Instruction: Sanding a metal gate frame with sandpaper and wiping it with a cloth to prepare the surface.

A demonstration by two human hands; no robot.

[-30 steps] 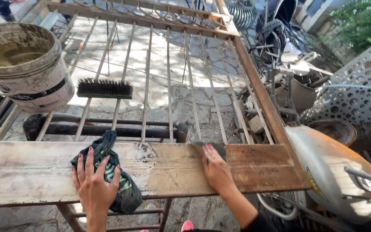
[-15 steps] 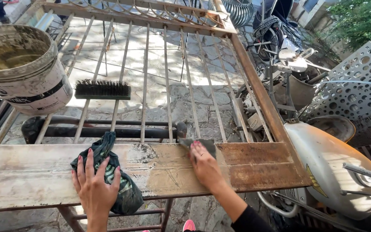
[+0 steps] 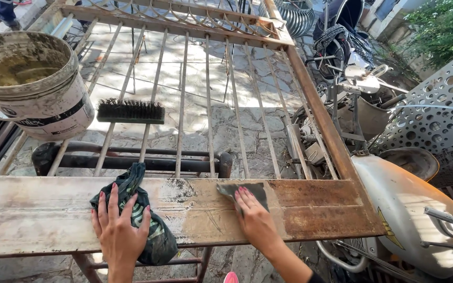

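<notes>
A rusty metal gate (image 3: 321, 115) lies flat in front of me, its wide bottom rail (image 3: 38, 215) partly sanded pale and partly brown with rust. My right hand (image 3: 255, 217) presses a dark piece of sandpaper (image 3: 239, 189) flat onto the rail where the pale and rusty areas meet. My left hand (image 3: 117, 228) rests spread, fingers apart, on a dark green crumpled rag (image 3: 142, 220) lying on the rail.
A dirty white bucket (image 3: 32, 84) stands on the gate bars at the left. A black bristle brush (image 3: 130, 111) lies across the bars. A motorcycle (image 3: 415, 199) and a perforated metal sheet (image 3: 441, 120) stand to the right. A dark tubular stand (image 3: 132, 160) sits under the gate.
My right hand has slid the sandpaper leftward along the rail, then slightly back to the right. My left hand has stayed on the rag.
</notes>
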